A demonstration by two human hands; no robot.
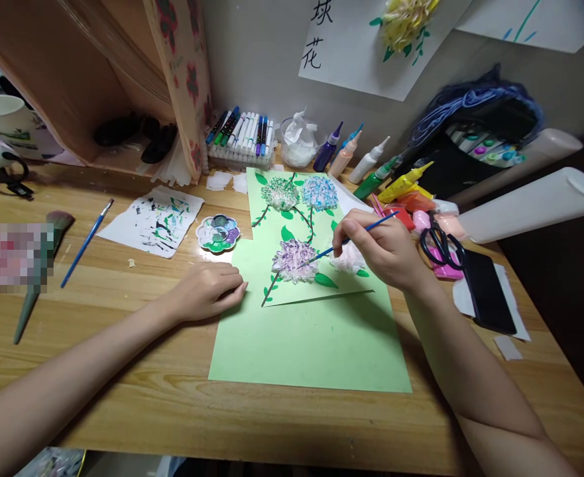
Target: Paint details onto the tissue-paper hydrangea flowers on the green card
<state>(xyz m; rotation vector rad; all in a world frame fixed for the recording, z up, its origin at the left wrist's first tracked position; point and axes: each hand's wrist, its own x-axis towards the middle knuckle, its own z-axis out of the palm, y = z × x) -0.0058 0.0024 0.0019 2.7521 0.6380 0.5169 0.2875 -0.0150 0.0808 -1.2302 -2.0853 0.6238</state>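
Observation:
My right hand point(378, 246) is closed around a slim blue paintbrush point(368, 228), which slants down to the left. Its bristle end is at the purple-and-white ruffled flower point(294, 260) on a light green picture point(299, 291). Behind my right hand a pale pinkish flower point(347, 258) is partly hidden. A green-tinted flower point(280, 193) and a blue-tinted one point(320, 193) stand out higher on the picture, among painted leaves and dark stems. My left hand point(212, 291) rests at the picture's left side with fingers curled in and nothing visible in them.
Left of the picture lie a flower-shaped paint palette point(218, 234), a paint-smeared tissue point(157, 222), another blue brush point(87, 242) and a large makeup brush point(43, 278). Markers point(242, 136) and paint bottles point(371, 162) line the back. Scissors point(441, 245) and a black phone point(488, 288) lie right.

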